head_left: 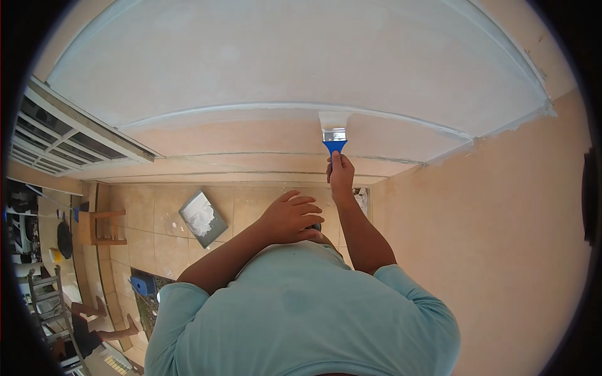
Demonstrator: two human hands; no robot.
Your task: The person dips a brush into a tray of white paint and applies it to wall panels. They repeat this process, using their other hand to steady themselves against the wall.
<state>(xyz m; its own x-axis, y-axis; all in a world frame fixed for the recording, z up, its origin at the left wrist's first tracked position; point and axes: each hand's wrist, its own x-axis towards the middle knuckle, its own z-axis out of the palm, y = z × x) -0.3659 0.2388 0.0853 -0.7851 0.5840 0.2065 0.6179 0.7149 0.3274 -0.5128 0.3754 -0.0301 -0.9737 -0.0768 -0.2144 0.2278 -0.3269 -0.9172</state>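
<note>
- Here the right hand (340, 175) is clamped around the blue handle of a paintbrush (333, 133), with the bristles pressed to the wall surface (263, 75) just above the fist.
- The left hand (291, 217) holds nothing; its fingers are loosely curled and it rests against the person's own chest, below and left of the right hand, the two hands near each other but not touching.
- Above the brush, the broad panel already reads pale white, and a narrow white strip runs leftward from the bristles along the moulding line.
- Level with the brush and just below it, the band (238, 141) to the left still shows peach colour, as does the wall (495, 225) right of the right arm; by my judgement the upper part is done and these lower bands are left.
- Below the left hand, on the tiled floor (157, 219), lies a paint tray (202, 217) with white paint in it.
- Further left stand a wooden stool (100, 227) and a louvred window (63, 141).
</note>
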